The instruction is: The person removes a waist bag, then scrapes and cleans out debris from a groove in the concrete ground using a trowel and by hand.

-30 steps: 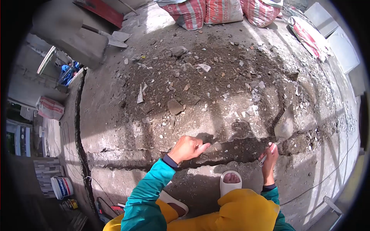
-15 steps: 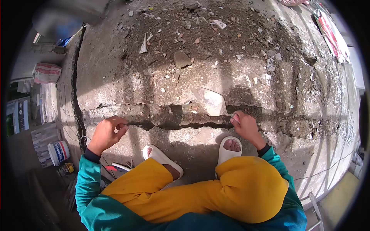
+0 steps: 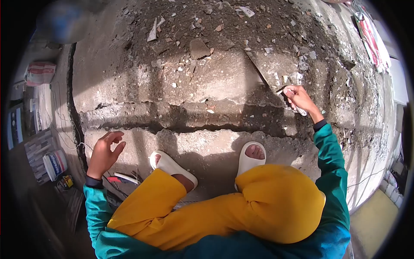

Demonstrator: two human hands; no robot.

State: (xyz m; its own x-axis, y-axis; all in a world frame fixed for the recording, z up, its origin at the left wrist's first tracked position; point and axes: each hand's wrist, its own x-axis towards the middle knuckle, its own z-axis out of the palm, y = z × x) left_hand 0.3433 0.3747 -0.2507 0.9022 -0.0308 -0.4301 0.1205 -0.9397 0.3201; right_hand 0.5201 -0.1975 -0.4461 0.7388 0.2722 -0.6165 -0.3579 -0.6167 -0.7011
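My right hand (image 3: 301, 100) is closed round the handle of a trowel, ahead and to the right of my feet. Its blade (image 3: 262, 74) appears nearly edge-on, pointing up and left over the gritty ground. Whether the blade touches the dirt I cannot tell. On the left, my left hand (image 3: 105, 154) hovers above the floor, empty, with thumb and curled fingers apart. Between my feet and the trowel runs a rough-edged channel (image 3: 185, 118) in the concrete, with crumbled dirt in it.
Rubble and a broken slab piece (image 3: 199, 48) lie ahead. A long crack (image 3: 72, 95) runs down the left side. Beyond it are a striped sack (image 3: 40, 73), a white bucket (image 3: 54, 165) and thin wires. A red-and-white sack (image 3: 371, 41) lies at far right.
My right hand has moved forward and right with the trowel, whose blade has turned from face-up to edge-on. My left hand has shifted left and back, its fingers opening slightly. The view has shifted a little.
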